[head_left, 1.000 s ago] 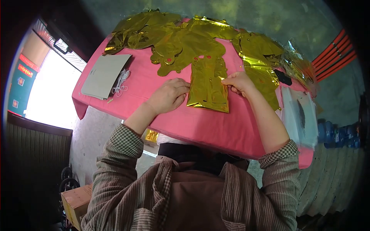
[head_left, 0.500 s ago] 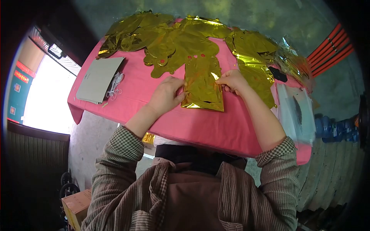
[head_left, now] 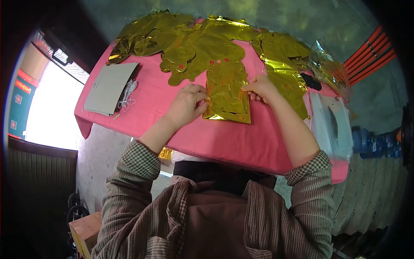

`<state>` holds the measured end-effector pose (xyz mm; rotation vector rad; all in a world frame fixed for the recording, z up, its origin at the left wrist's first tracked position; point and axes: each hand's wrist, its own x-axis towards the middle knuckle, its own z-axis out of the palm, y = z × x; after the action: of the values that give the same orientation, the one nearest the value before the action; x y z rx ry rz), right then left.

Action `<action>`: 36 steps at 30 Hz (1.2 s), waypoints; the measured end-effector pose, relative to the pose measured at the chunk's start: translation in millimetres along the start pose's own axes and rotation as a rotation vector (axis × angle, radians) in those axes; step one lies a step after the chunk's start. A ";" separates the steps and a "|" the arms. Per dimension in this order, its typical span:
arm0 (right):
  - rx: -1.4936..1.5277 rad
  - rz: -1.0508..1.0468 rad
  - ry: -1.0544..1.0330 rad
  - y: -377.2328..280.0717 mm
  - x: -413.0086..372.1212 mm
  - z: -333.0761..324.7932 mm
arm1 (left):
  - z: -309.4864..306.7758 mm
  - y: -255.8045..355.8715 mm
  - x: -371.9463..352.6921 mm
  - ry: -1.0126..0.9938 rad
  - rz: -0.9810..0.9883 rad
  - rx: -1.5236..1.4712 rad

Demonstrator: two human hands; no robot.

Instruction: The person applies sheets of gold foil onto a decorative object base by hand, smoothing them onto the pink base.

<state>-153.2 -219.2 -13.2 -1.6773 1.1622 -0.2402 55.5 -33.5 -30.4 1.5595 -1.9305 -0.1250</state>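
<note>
A folded gold foil balloon [head_left: 227, 93] lies on the pink cloth in front of me, its lower edge crinkled and shiny. My left hand [head_left: 188, 103] is closed at its left edge, fingertips and thumb pinching the foil. On the opposite side, my right hand [head_left: 261, 89] pinches the right edge between thumb and curled fingers. Past the folded part, more flat gold foil [head_left: 207, 45] with rounded lobes and small red dots spreads over the far side of the table.
Grey cardboard sheets [head_left: 110, 88] and a bundle of white string [head_left: 128, 95] lie at the left. Clear plastic bags [head_left: 332, 125] rest on the right end, near a black object [head_left: 310, 82]. Blue water bottles [head_left: 375, 142] stand beyond the pink-covered table [head_left: 185, 140].
Both hands keep their grip on the foil's edges with barely any shift. The right hand has moved very slightly upward, and the foil's surface creases differ a little.
</note>
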 end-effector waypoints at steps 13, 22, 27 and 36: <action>0.036 0.187 -0.127 -12.8 -0.7 -6.6 | 0.9 -1.7 -1.8 0.022 0.025 0.018; 0.240 0.127 -0.184 0.9 -1.9 -13.1 | 2.2 -2.7 -2.0 0.031 0.024 0.015; 0.537 0.154 -0.337 12.8 1.9 -18.0 | 2.0 -3.5 -2.2 0.028 0.026 0.019; 0.490 0.182 -0.257 15.4 1.4 -9.9 | 0.3 -0.1 -1.6 0.034 0.010 -0.009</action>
<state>-167.6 -226.5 -22.0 -1.1287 0.9599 -0.1709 55.6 -32.2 -31.4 1.5362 -1.9090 -0.1018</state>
